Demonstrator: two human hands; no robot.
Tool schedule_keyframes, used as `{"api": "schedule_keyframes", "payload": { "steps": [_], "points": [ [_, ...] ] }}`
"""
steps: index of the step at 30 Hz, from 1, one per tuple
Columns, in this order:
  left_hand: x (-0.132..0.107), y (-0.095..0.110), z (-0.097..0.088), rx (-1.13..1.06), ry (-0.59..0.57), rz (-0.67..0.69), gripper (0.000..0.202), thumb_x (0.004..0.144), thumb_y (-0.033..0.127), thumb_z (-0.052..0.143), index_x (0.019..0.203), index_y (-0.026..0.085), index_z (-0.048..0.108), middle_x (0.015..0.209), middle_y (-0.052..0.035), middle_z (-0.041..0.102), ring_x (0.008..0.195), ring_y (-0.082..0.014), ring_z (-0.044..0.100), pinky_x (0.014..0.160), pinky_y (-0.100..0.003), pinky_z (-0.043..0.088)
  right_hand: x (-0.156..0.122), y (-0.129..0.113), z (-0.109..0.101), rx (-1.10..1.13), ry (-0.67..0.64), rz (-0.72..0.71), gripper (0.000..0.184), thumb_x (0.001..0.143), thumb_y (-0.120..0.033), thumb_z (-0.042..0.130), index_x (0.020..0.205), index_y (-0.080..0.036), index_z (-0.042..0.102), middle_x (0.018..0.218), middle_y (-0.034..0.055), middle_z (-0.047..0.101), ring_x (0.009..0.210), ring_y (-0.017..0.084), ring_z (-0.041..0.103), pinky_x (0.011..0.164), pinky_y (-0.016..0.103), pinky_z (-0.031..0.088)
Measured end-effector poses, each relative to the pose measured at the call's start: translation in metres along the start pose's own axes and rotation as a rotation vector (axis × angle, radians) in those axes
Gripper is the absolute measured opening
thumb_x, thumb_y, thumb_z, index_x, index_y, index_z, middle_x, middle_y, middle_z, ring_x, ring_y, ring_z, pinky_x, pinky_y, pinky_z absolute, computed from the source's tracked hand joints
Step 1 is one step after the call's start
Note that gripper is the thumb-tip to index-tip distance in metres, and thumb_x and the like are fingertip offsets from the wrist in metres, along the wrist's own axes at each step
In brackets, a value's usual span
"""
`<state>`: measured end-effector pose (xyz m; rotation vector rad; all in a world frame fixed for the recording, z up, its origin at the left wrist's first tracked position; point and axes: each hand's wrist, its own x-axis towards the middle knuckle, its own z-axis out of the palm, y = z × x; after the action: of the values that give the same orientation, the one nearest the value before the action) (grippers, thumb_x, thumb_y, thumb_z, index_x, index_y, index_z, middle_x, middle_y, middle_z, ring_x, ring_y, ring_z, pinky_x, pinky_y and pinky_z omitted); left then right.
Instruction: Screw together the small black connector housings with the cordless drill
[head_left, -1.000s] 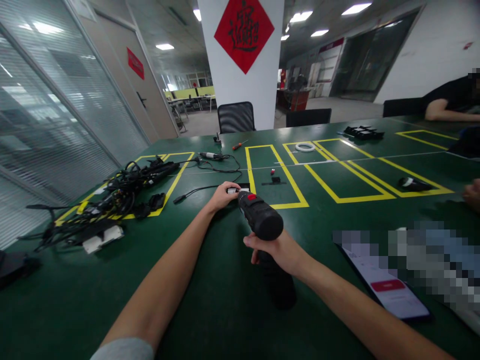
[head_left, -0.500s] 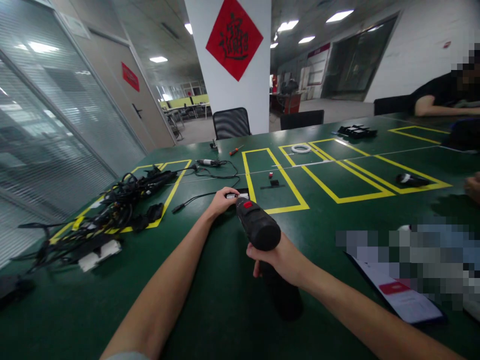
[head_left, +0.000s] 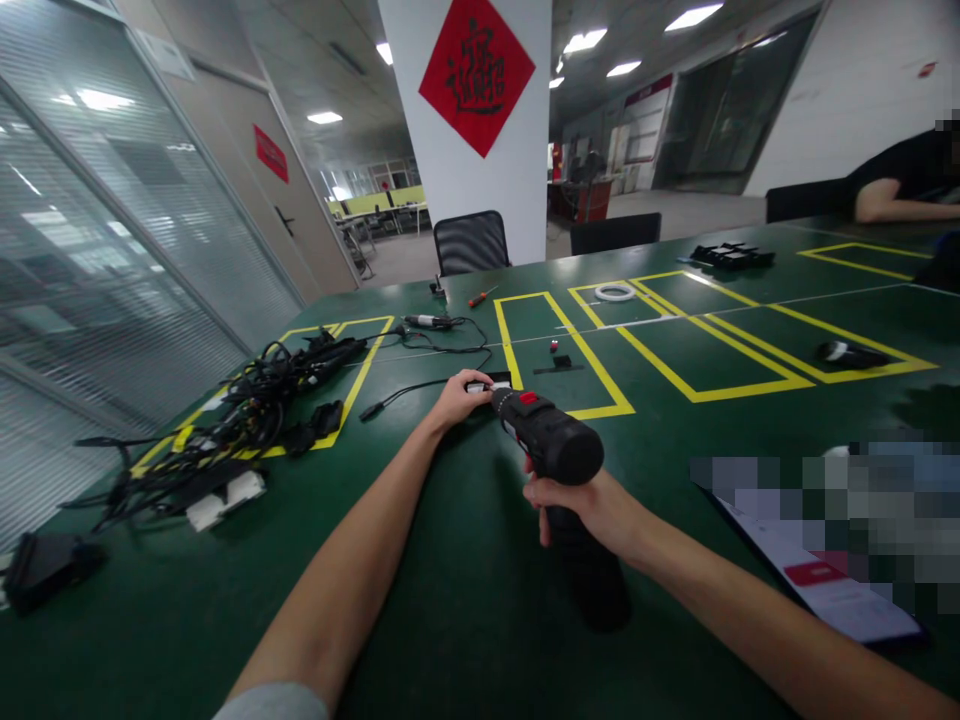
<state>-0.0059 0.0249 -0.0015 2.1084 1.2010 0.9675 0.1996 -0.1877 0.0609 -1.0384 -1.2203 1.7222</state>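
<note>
My right hand (head_left: 581, 505) is wrapped round the grip of a black cordless drill (head_left: 551, 435) with a red switch on top. The drill's chuck points forward and left, close to the fingers of my left hand (head_left: 459, 400). Those fingers are closed on a small black part with a white face (head_left: 501, 381), low over the green table. Whether the drill's tip touches this part I cannot tell. A thin black cable (head_left: 405, 397) ends to the left of my left hand.
Tangled black cables and adapters (head_left: 262, 410) lie at left. Yellow tape outlines (head_left: 622, 410) mark the table (head_left: 420, 620). Beyond are a screwdriver (head_left: 480, 299), a white ring (head_left: 615, 292) and black parts (head_left: 731, 256). A clipboard (head_left: 847, 600) lies at right; another person's arm (head_left: 892, 200) rests far right.
The drill has swung so that its rear end sits farther right and its chuck now shows. My left hand stays on the small part. The whole view has shifted slightly.
</note>
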Motion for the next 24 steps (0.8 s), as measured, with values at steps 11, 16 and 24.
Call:
{"api": "schedule_keyframes", "payload": {
  "steps": [11, 16, 24],
  "points": [
    [-0.0004, 0.0033, 0.0000, -0.009, -0.008, -0.025, 0.028, 0.068, 0.031, 0.070, 0.092, 0.017, 0.072, 0.101, -0.0061, 0.068, 0.097, -0.0223, 0.062, 0.095, -0.037, 0.047, -0.0005, -0.0007, -0.0008, 0.001, -0.015, -0.002, 0.029, 0.073, -0.028, 0.071, 0.094, -0.019, 0.052, 0.066, -0.0048, 0.059, 0.044, 0.015, 0.062, 0.046, 0.029, 0.044],
    [0.0010, -0.0003, 0.0016, -0.023, 0.000, -0.007, 0.028, 0.068, 0.032, 0.070, 0.091, 0.016, 0.072, 0.099, -0.0064, 0.067, 0.098, -0.0226, 0.061, 0.094, -0.036, 0.047, 0.0010, 0.0021, -0.0009, -0.011, 0.002, -0.014, 0.031, 0.074, -0.032, 0.072, 0.092, -0.019, 0.052, 0.062, -0.0057, 0.058, 0.042, 0.015, 0.061, 0.044, 0.028, 0.043],
    [0.0008, 0.0018, 0.0012, -0.019, 0.006, -0.014, 0.026, 0.067, 0.032, 0.071, 0.089, 0.018, 0.071, 0.099, -0.0055, 0.068, 0.098, -0.0220, 0.061, 0.094, -0.035, 0.046, 0.0011, -0.0003, -0.0041, -0.034, -0.027, -0.026, 0.026, 0.078, -0.034, 0.070, 0.089, -0.019, 0.052, 0.062, -0.0069, 0.057, 0.044, 0.015, 0.062, 0.046, 0.028, 0.046]
  ]
}}
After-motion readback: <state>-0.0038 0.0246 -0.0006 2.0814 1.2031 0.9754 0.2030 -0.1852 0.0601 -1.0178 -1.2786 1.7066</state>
